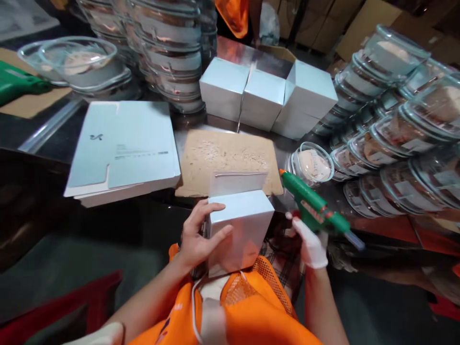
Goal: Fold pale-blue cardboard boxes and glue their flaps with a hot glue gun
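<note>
My left hand (199, 235) grips the left side of a white cardboard box (241, 229) held against my lap, its top flap standing up behind it. A white glove covers my right hand (311, 243), which holds a green glue gun (314, 210). The gun's orange nozzle points up and left, just right of the box's flap. A brown cardboard mat (230, 160) speckled with glue lies on the table just beyond the box.
A stack of flat white box blanks (122, 151) lies to the left. Three assembled white boxes (268, 96) stand at the back. Stacks of lidded glass containers (391, 124) fill the right and the far back. Another green glue gun (17, 84) rests far left.
</note>
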